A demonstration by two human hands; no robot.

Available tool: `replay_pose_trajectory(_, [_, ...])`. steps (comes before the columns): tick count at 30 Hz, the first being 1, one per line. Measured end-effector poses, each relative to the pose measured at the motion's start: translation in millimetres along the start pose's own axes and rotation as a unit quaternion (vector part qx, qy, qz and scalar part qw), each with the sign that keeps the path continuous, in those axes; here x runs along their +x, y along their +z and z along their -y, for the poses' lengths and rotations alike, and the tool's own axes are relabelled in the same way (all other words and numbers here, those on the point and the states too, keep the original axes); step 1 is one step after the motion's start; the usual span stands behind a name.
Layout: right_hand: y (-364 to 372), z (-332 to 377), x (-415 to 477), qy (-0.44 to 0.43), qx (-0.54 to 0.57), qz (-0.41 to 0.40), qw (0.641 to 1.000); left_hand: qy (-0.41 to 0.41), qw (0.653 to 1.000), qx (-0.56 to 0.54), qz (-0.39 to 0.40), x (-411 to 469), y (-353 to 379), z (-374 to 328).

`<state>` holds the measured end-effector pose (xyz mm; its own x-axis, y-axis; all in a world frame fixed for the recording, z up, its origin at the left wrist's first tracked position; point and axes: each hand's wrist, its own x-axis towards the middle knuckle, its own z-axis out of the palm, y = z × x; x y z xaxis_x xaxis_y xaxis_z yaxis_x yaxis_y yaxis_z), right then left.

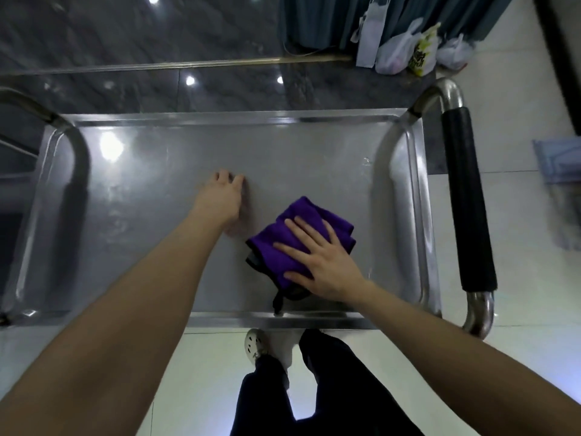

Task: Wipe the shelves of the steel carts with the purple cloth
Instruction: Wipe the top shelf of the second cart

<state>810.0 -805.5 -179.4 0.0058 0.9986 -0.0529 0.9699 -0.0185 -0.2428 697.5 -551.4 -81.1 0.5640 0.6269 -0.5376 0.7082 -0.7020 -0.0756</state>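
Note:
A steel cart's top shelf (151, 184) fills the middle of the head view, seen from above. A folded purple cloth (276, 243) with a black edge lies on the shelf's right half, near the front rim. My right hand (320, 259) presses flat on the cloth with fingers spread. My left hand (223, 196) rests on the bare steel at the shelf's centre, fingers down, holding nothing. The two hands are a short distance apart.
The cart's push handle with a black foam grip (465, 196) runs along the right side. A second steel cart (19, 146) shows at the left edge. Plastic bags (405, 48) lean by a curtain at the back right. My legs stand just in front of the cart.

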Motion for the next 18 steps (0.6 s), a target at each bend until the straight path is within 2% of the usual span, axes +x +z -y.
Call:
replay_pose_trajectory(5, [0, -4, 1, -0.017, 0.013, 0.002, 1.0, 0.073, 0.995, -0.05, -0.037, 22, -17, -68])
replay_pose_trajectory(8, [-8, -34, -1, -0.094, 0.002, 0.033, 0.995, 0.073, 0.996, -0.046, 0.014, 32, -14, -81])
replay_pose_trajectory(11, [-32, -101, 8, -0.147, -0.025, 0.064, 0.987, 0.071, 0.995, -0.027, 0.057, 31, -15, -75])
replay_pose_trajectory(13, [-52, -156, 28, -0.08, -0.026, 0.067, 0.994, 0.07, 0.996, -0.019, 0.059, 27, -14, -75])
replay_pose_trajectory(15, [-74, -201, 64, 0.059, 0.001, 0.051, 0.997, 0.063, 0.996, -0.005, 0.057, 27, -13, -78])
replay_pose_trajectory(18, [-90, -218, 122, 0.234, 0.035, 0.04, 0.971, 0.056, 0.998, -0.001, 0.042, 32, -12, -81])
